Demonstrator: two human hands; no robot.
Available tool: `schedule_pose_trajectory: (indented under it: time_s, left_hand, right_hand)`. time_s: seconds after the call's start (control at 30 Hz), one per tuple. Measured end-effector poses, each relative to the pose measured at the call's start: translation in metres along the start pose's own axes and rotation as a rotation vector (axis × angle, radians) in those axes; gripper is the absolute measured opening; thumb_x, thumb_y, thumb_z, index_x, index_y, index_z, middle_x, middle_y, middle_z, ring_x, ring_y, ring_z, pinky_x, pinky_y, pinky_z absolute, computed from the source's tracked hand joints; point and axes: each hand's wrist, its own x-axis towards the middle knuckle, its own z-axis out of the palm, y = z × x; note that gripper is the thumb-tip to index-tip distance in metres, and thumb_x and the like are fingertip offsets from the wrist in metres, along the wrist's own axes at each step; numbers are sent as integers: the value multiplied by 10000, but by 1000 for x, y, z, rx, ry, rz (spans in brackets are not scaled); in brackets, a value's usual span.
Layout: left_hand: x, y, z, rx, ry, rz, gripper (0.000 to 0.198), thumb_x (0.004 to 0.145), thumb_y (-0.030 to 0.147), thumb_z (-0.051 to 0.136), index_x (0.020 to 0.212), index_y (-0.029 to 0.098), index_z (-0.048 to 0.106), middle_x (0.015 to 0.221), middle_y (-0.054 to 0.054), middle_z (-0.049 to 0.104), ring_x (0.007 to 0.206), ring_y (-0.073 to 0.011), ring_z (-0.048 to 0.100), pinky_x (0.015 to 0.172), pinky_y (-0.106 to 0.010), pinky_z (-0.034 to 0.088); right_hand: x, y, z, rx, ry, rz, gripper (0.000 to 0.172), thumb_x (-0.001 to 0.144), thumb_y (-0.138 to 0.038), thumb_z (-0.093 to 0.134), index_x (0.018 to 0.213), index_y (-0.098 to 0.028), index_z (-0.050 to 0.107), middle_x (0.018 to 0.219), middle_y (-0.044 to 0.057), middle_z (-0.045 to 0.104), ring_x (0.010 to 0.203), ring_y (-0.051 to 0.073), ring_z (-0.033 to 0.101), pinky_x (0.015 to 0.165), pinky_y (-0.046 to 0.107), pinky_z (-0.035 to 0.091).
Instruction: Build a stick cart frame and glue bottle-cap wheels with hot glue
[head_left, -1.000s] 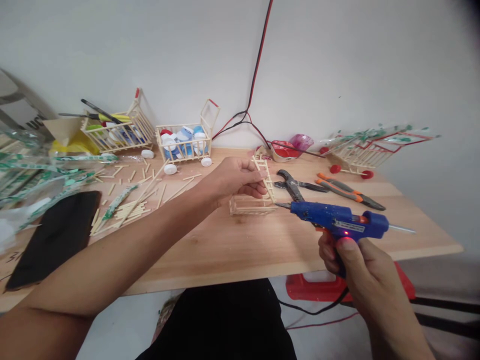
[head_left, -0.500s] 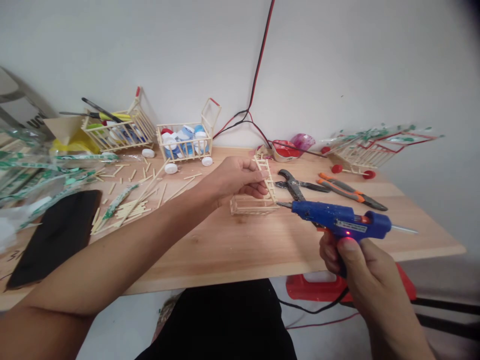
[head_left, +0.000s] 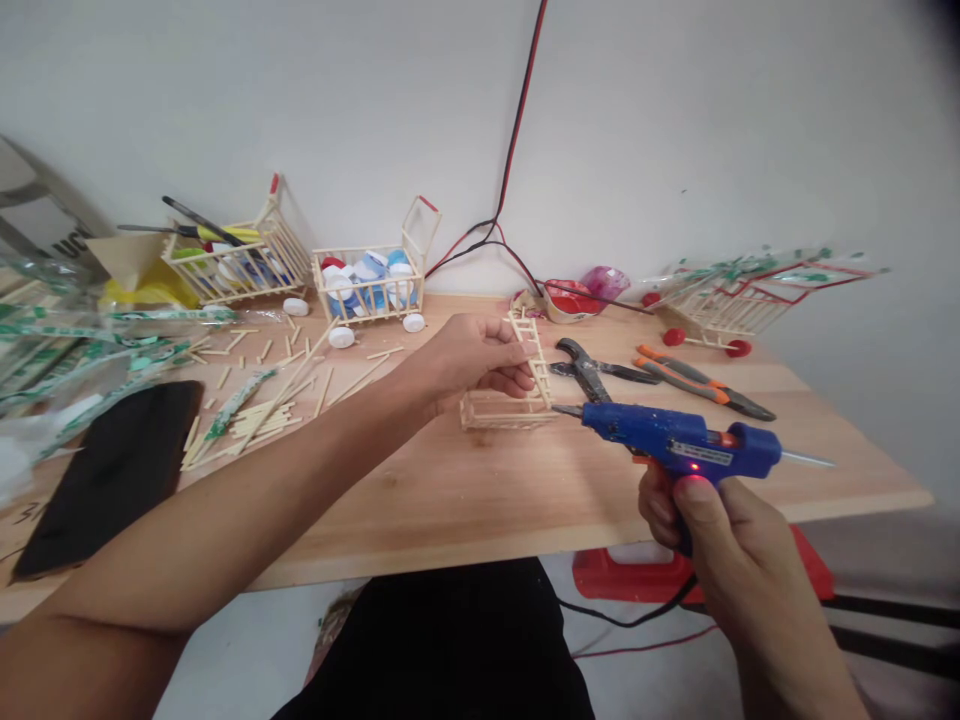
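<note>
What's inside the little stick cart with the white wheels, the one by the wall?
The wooden-stick cart holds bottle caps, white, blue and red; those on top hide the lower ones.

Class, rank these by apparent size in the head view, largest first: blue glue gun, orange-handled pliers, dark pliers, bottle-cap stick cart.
Blue glue gun, largest, though nearest the camera.
Orange-handled pliers next.
Dark pliers and bottle-cap stick cart look alike, so unranked.

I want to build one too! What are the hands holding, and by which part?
The right hand grips the blue hot glue gun by its handle. The left hand holds the stick frame by its upright end.
</note>
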Motion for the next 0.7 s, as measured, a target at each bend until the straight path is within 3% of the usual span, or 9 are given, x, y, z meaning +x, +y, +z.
schedule_pose_trajectory:
  time_s: [0.37, 0.7]
  left_hand:
    - [-1, -1, 0, 10, -5, -17, 198, 850, 96, 681, 683, 78, 575, 593, -43, 663, 519, -95, 645, 550, -202, 559]
    - [0, -4, -1, 5, -37, -1, 187, 851, 119, 687, 702, 85, 578, 597, -34, 657, 533, -101, 648, 563, -225, 569]
  right_hand:
    - [2, 6, -3, 51, -24, 56, 377, 898, -543, 557, 756, -194, 536, 616, 8, 527, 512, 126, 461, 455, 260, 375]
    - [-2, -9, 8, 82, 42, 120, 406, 894, -564, 557, 733, -193, 510, 629, -3, 505, 536, 118, 428, 490, 266, 330]
